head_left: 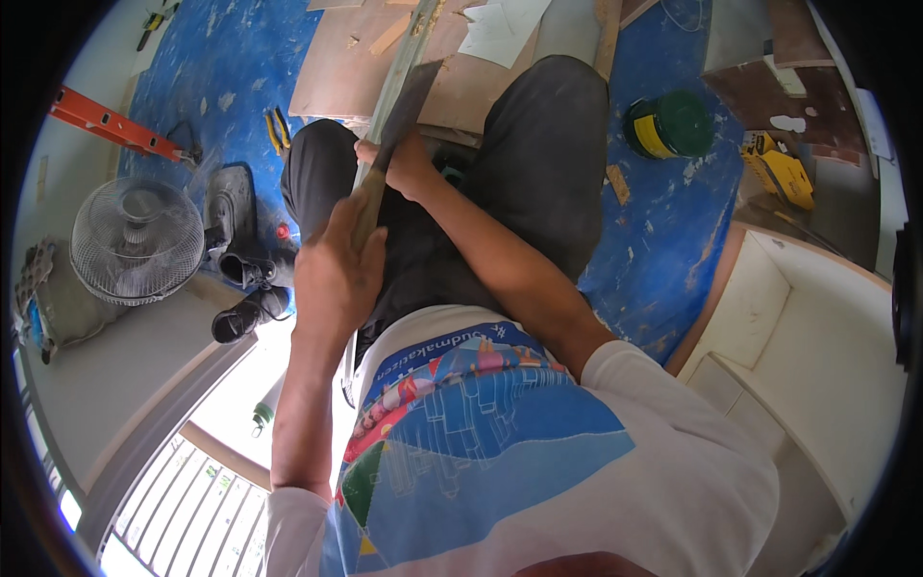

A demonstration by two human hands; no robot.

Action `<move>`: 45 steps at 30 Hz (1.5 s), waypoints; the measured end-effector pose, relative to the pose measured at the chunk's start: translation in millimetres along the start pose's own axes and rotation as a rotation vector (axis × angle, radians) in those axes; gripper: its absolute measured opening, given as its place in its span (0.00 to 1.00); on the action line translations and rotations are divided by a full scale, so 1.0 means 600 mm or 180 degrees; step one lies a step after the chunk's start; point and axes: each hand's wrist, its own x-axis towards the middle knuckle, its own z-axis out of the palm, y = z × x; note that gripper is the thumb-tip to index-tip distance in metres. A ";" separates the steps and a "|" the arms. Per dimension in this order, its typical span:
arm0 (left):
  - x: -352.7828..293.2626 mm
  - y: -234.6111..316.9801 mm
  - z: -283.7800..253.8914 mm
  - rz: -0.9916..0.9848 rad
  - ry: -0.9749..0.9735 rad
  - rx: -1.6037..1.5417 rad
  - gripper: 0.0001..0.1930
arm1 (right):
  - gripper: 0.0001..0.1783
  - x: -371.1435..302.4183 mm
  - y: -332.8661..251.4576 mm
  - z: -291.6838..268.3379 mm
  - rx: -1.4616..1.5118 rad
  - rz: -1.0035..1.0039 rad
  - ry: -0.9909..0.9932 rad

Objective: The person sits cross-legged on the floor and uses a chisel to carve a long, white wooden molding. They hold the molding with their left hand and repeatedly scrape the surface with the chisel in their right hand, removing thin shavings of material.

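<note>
My left hand (338, 264) is wrapped round the wooden handle of a machete-like knife (407, 108). Its broad dark blade points away from me and lies along a long, narrow wood strip (391, 91). Just beyond the handle, my right hand (409, 165) is closed round the strip, with its fingers partly hidden behind the blade. The strip runs from the boards in front, between my knees, down to my left side. Exactly where the blade's edge meets the wood is not visible.
Brown boards (332, 72) with scraps lie ahead on a blue floor sheet (240, 58). At left are pliers (277, 130), an orange ladder (115, 125), a fan (137, 236) and black shoes (248, 313). A green bucket (678, 125) and a pale cabinet (817, 327) stand at right.
</note>
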 end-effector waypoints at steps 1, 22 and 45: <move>-0.014 -0.004 -0.003 -0.0007 0.0015 0.0011 0.23 | 0.34 0.001 0.005 0.003 -0.0067 -0.0117 0.0075; 0.100 0.005 0.031 0.0084 -0.0027 0.0048 0.24 | 0.28 -0.012 -0.048 -0.001 0.1728 0.0764 0.0037; -0.009 -0.144 -0.053 -0.0691 -0.0031 -0.4431 0.21 | 0.19 0.077 -0.072 0.023 0.2401 0.1275 0.0905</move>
